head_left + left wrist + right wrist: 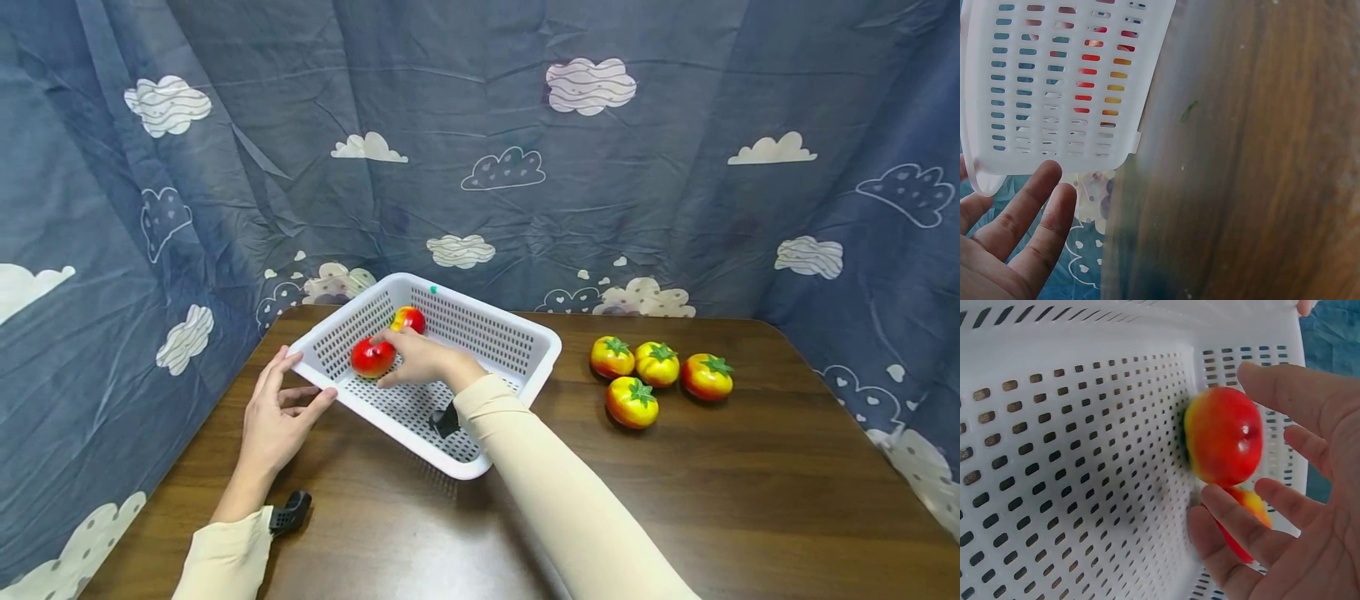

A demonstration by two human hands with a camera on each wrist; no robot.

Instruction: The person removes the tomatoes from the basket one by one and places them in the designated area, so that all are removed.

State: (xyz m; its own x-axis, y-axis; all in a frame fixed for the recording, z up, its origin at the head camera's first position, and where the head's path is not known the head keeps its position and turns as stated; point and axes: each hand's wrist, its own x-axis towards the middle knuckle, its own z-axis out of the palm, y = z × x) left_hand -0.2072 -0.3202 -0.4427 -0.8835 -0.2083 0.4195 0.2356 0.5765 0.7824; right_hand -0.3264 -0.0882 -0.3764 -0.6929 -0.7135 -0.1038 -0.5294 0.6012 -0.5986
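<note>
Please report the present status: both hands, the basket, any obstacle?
Left hand at basket rim. Right hand inside, spread close to nearer red fruit. Second fruit behind it. No obstacle visible.

White basket (480, 327), red-yellow tomatoes (372, 360), cloud-patterned curtain (420, 208)

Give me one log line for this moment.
left hand: at basket corner | right hand: inside basket, beside two fruits | table: four fruits, right of basket

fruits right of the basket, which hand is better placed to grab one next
Likely the right hand: it is nearer those fruits, its fingers spread. The left hand, touching the basket, is farther off.
</note>
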